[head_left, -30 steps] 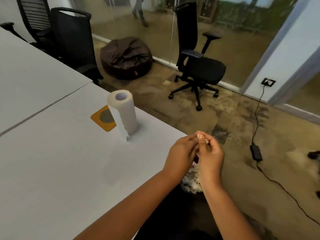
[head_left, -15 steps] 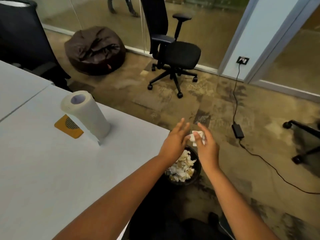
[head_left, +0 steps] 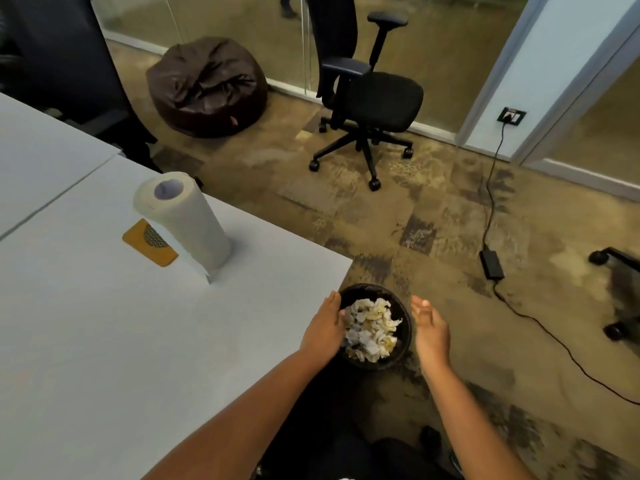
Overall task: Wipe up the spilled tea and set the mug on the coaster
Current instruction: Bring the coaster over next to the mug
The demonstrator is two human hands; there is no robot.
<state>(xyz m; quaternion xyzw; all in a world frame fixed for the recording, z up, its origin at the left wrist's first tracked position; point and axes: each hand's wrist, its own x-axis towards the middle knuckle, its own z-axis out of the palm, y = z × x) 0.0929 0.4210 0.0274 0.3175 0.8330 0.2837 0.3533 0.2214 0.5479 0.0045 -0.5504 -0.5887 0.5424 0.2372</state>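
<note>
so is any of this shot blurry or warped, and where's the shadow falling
Head view: wide-angle warp leans the paper towel roll and bows the table edges; the chair base at the right edge is smeared; the roll's soft shadow falls to its right.

You will find no legible text, label, brand, number or sign anywhere in the head view. The flat orange square coaster (head_left: 149, 242) carries only a dark dotted round patch, no lettering. The upright white paper towel roll (head_left: 183, 220) is plain. The black wall socket plate (head_left: 511, 116) is too small for you to read any marking. A small reddish tag on the dark brown beanbag (head_left: 207, 86) is blurred and unreadable.
</note>
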